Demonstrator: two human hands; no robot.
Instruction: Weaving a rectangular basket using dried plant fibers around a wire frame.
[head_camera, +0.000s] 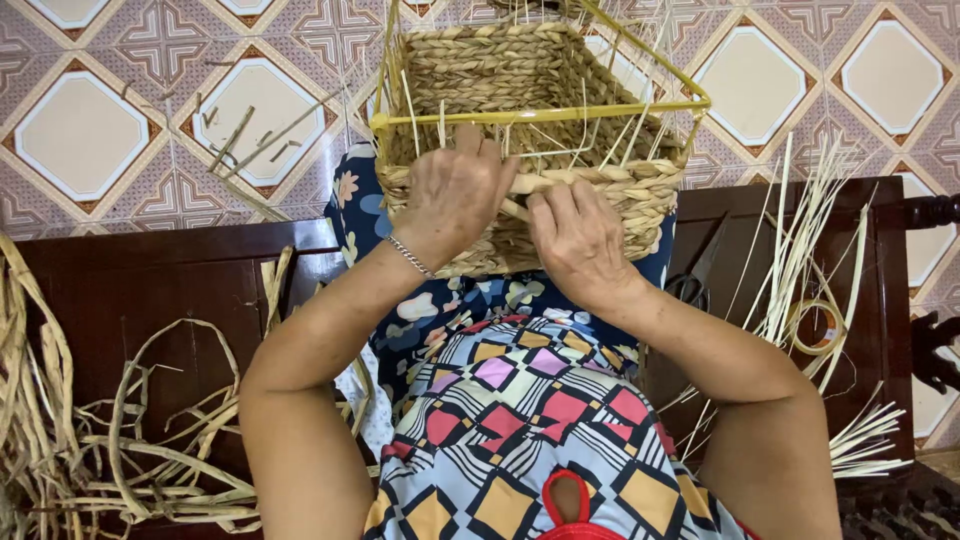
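Basket (530, 150), half woven on a yellow wire frame (540, 115), rests on the person's lap at the bench's front edge. Left hand (455, 195) presses curled fingers on the braided rim; right hand (578, 240) pinches a braided strand (560, 180). Loose grip could let the braid slacken; scissors (695, 280) lie near.
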